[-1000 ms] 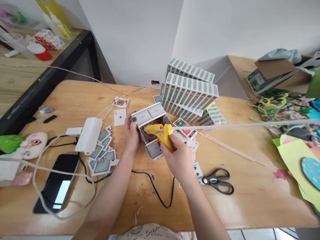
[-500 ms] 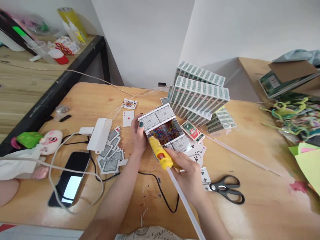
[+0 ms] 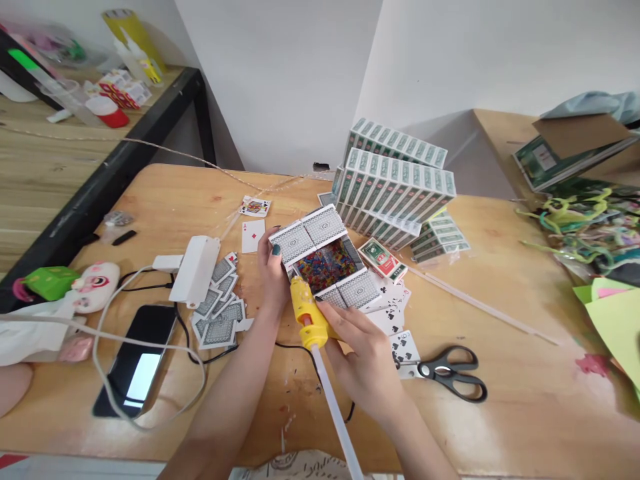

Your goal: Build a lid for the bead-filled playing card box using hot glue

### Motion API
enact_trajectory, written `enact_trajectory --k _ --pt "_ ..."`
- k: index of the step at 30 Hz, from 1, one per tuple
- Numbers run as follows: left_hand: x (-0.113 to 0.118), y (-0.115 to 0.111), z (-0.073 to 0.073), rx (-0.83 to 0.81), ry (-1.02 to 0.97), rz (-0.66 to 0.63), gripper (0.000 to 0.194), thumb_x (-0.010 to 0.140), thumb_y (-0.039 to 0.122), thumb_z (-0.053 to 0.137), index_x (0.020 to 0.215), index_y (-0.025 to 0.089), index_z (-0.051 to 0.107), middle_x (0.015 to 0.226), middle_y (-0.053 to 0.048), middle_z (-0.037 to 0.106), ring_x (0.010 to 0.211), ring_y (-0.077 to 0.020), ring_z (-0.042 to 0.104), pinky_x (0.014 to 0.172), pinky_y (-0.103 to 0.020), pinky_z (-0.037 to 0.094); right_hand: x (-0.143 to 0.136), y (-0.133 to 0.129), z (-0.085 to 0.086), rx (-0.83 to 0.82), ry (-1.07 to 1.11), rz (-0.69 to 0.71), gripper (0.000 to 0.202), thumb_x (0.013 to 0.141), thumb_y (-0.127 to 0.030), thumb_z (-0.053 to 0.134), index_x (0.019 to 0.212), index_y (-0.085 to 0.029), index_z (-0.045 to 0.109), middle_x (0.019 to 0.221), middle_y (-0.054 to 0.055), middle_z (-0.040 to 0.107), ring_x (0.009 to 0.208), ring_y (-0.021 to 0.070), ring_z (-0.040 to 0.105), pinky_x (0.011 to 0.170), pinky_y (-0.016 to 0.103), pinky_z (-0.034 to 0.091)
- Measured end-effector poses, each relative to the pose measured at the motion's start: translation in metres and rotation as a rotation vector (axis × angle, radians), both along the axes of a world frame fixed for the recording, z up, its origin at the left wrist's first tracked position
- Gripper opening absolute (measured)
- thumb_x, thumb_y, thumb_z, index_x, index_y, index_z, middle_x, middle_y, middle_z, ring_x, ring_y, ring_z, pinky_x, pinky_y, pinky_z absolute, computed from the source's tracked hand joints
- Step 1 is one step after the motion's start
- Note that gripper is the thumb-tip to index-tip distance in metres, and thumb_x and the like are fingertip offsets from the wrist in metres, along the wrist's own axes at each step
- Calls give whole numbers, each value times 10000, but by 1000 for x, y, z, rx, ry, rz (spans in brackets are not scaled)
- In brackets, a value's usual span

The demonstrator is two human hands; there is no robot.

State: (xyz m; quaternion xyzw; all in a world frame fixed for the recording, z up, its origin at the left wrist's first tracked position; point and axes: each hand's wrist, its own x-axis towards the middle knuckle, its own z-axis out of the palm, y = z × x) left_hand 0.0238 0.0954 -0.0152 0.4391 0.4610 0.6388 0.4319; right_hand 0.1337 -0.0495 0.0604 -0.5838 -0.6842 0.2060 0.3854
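Note:
A box built of playing cards is tilted over the middle of the table, with small multicoloured bits showing through its open centre. My left hand grips the box at its left end, thumb on the upper card strip. In my right hand is a yellow glue gun, its nozzle at the box's lower left corner. A long translucent glue stick sticks out of the gun's back. Loose cards lie face up beneath the right side of the box, beside a red and green card pack.
Stacked card packs stand behind the box. Black scissors lie at right. On the left are grey-backed cards, a white power adapter, cables and a phone. Another glue stick lies at right.
The glue gun has swung more upright, its rear end moving left and slightly down. The box has shifted slightly left in view, along with my left hand. Both hands keep their holds.

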Motion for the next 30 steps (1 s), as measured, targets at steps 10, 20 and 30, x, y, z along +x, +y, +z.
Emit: enact_trajectory --k 10,20,30 --pt "1 1 3 -6 13 13 226 767 234 520 988 212 559 976 -52 646 860 -177 609 777 -274 494 0 11 -2 -18 46 -34 477 805 -58 469 1248 -219 543 1076 68 679 852 186 620 751 318 535" --pt "0 2 -7 21 -12 16 242 767 284 514 989 216 582 1036 -50 614 990 -193 564 869 -302 458 15 8 4 -76 130 -63 362 817 -153 531 1166 -213 607 947 60 697 766 162 633 683 271 535" --pt "2 2 1 -8 -38 19 214 766 302 519 960 221 562 919 -32 627 854 -175 581 753 -276 472 8 12 1 -11 12 92 532 785 -28 444 1276 -224 502 1111 62 661 853 172 612 760 312 526"
